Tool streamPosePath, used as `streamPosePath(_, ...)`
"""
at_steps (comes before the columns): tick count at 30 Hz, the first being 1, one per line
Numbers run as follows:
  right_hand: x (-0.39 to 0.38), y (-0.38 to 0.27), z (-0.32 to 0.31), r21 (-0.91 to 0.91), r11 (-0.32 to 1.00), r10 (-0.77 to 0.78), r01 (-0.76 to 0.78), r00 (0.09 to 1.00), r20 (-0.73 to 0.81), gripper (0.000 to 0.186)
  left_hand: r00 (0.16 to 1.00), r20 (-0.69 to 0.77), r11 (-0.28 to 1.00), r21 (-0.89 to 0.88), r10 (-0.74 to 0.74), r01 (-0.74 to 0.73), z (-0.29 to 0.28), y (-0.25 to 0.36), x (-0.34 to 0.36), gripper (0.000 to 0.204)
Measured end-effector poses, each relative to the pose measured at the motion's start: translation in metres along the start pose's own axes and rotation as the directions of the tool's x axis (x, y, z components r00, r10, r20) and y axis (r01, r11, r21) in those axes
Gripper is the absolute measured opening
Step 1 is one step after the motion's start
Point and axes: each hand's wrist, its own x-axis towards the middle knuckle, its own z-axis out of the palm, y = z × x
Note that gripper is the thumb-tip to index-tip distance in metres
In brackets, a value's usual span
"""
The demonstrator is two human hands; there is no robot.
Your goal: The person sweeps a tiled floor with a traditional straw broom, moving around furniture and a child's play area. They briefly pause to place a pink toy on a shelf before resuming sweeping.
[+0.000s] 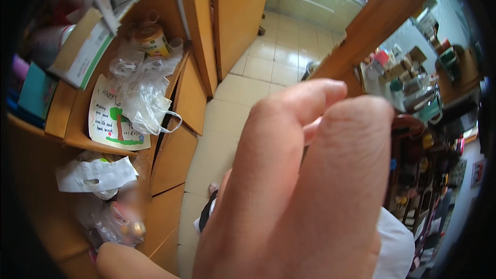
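Observation:
My right hand (294, 175) is raised very close to the view and fills its middle. Its fingers are curled in loosely, with most of the fingertips hidden, and nothing shows between them. At the lower left a rounded piece of my left arm or hand (129, 262) comes in from the bottom edge; no fingers show. Just above it lies a clear plastic bag (111, 227) with reddish and golden things inside, partly blurred. A white piece of paper or card with a slot (95, 178) sits beyond that bag, on the lower shelf.
On the wooden shelf (77, 137) at left are a drawn card with a tree (106, 119), a crumpled clear bag (147, 108), a jar (152, 41) and a white-green box (88, 54). Cabinet doors (173, 160) flank the tiled floor (222, 119). Cluttered shelves stand right.

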Motion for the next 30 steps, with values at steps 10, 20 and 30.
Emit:
streamPosePath(10, -0.057, -0.014, -0.009, 0.483, 0.858, 0.166, -0.177, 0.984, 0.066, 0.031, 0.977, 0.165, 0.99, -0.004, -0.137, 0.139, 0.086, -0.04, 0.036, 0.032)
streamPosePath(20, -0.022, 0.012, -0.019, 0.443, 0.872, 0.149, -0.207, 0.975, 0.163, 0.02, 0.926, 0.131, 0.932, -0.036, -0.354, 0.361, 0.154, -0.099, 0.07, 0.035)
streamPosePath(30, 0.078, -0.115, -0.074, 0.18, 0.978, -0.13, 0.106, 0.984, 0.124, 0.018, 0.815, -0.151, 0.826, -0.189, -0.559, 0.531, 0.177, -0.18, 0.018, 0.043)
